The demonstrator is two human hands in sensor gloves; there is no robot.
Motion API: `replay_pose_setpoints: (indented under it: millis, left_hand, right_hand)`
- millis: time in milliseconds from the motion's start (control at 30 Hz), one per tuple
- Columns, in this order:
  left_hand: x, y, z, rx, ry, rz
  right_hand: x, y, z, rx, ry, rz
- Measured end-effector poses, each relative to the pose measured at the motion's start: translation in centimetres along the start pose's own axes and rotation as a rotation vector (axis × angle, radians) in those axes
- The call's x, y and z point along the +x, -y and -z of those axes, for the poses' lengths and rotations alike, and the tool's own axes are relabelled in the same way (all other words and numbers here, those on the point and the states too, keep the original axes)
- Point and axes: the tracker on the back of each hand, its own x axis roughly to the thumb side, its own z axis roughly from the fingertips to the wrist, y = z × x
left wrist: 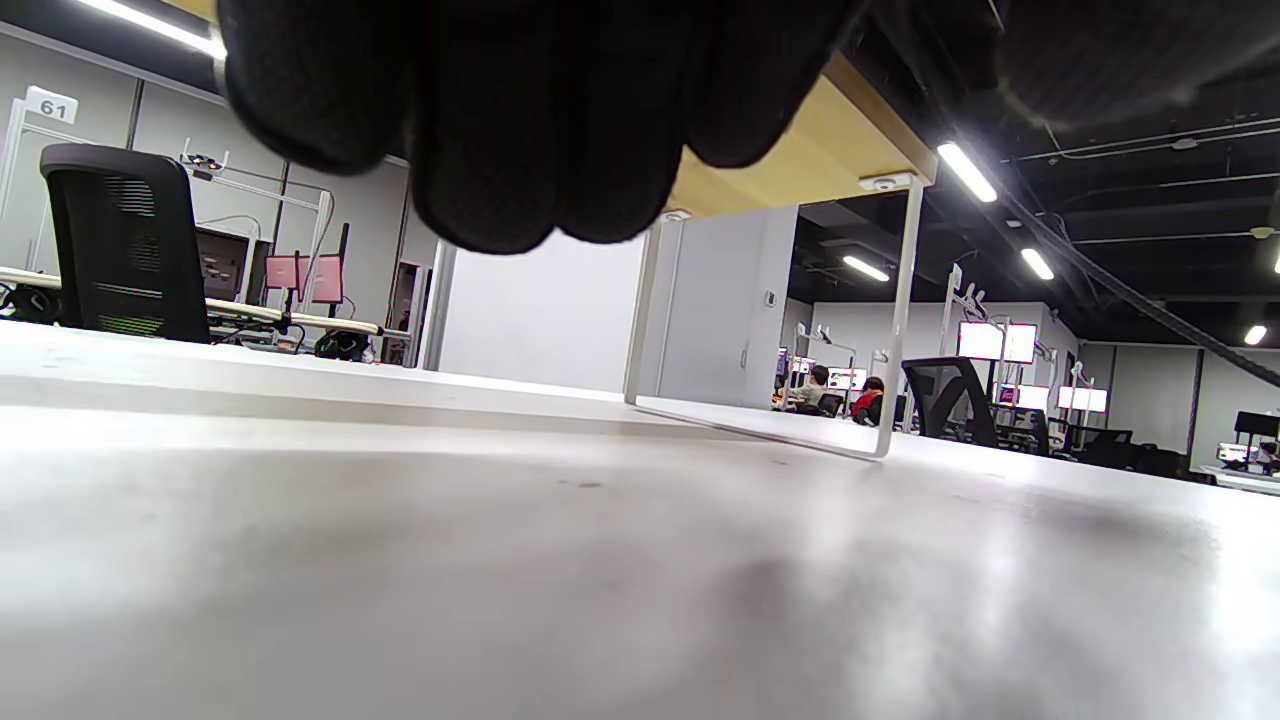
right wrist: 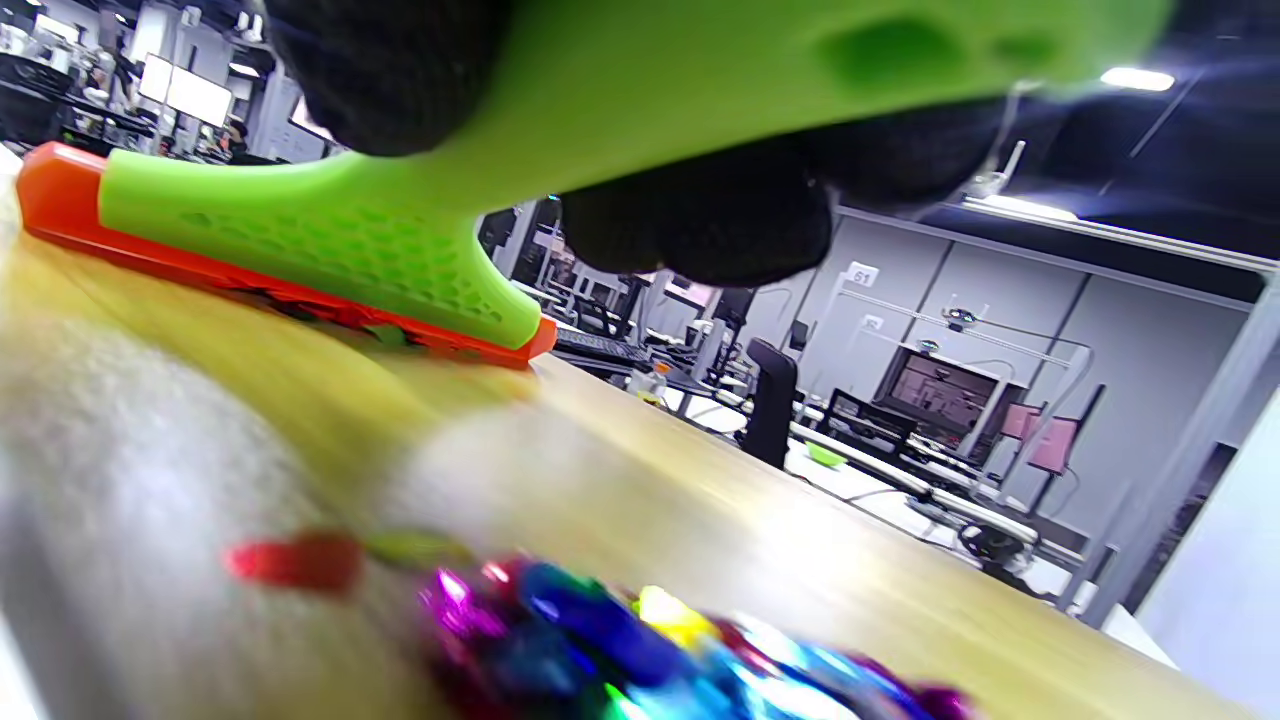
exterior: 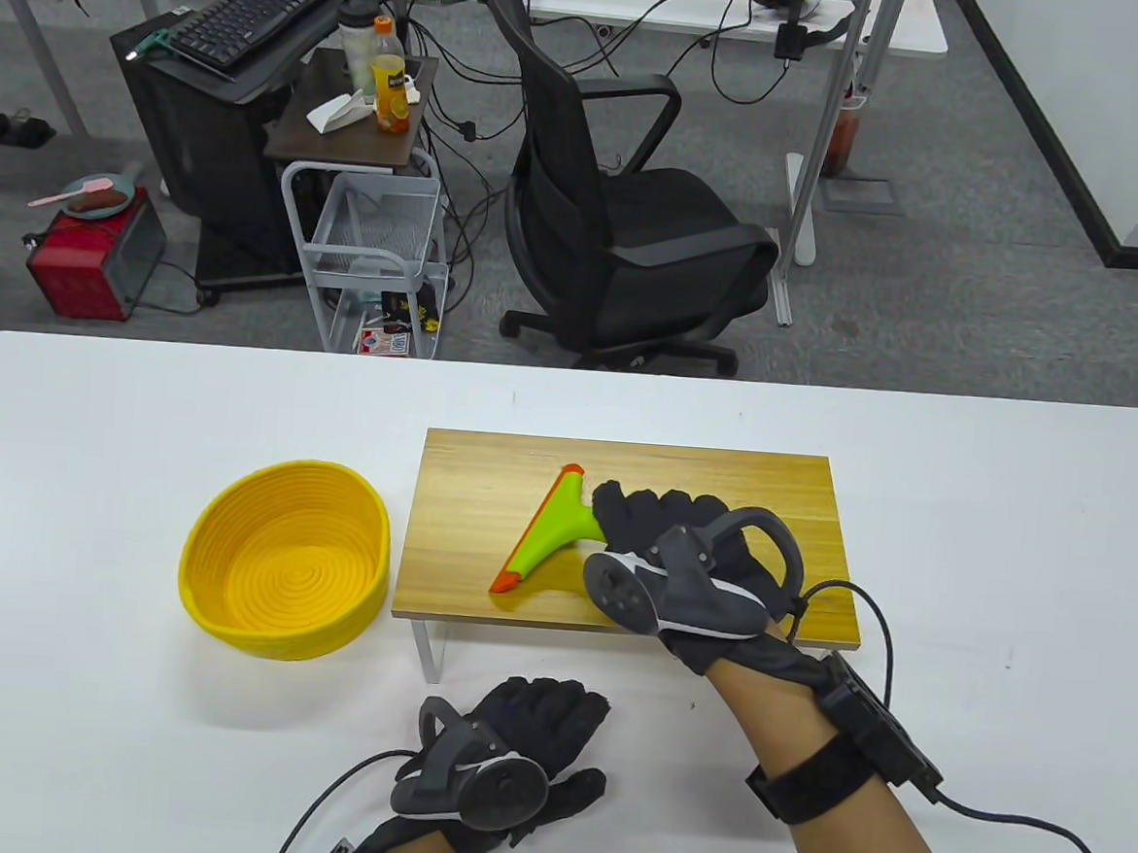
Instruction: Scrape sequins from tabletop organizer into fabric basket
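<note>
A wooden tabletop organizer [exterior: 722, 471] stands on the white table, with a yellow fabric basket [exterior: 287, 558] to its left. My right hand [exterior: 678, 541] grips the handle of a green scraper with an orange blade [exterior: 547, 532]; the blade edge rests on the wood. In the right wrist view the scraper [right wrist: 330, 240] lies ahead and a blurred pile of coloured sequins [right wrist: 640, 630] sits close to the camera, under my hand. My left hand [exterior: 538, 726] rests flat and empty on the table in front of the organizer; its fingers [left wrist: 520, 110] hang before the organizer's white leg [left wrist: 900, 320].
A black office chair [exterior: 623, 206], a wire cart [exterior: 377, 248] and a keyboard stand are on the floor beyond the table's far edge. Glove cables trail off the near edge by both wrists.
</note>
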Motion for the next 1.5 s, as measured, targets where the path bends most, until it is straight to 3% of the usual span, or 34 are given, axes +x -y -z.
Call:
replay_pose_setpoints:
  millis: [333,533,900,1200,1500]
  left_hand:
    - [0.2,0.1,0.1,-0.006,0.004,0.003]
    - [0.2,0.2,0.2,-0.008,0.003,0.007]
    - [0.1,0.1,0.1,-0.001,0.004,0.009]
    - [0.1,0.2,0.1,-0.001,0.004,0.007]
    - [0.1,0.2,0.1,-0.001,0.002,0.008]
  right_hand:
    - [-5.0,-0.3,-5.9,0.044,-0.085,-0.061]
    - [-5.9,-0.3,-7.8,0.046,-0.110,-0.073]
    - [-6.1,1.6,-7.3,-0.029,-0.193,-0.082]
    - [-4.5,0.1,-5.3,-0.002,-0.348,-0.149]
    - [-4.0,0.0,-6.1,0.002,-0.382,-0.146]
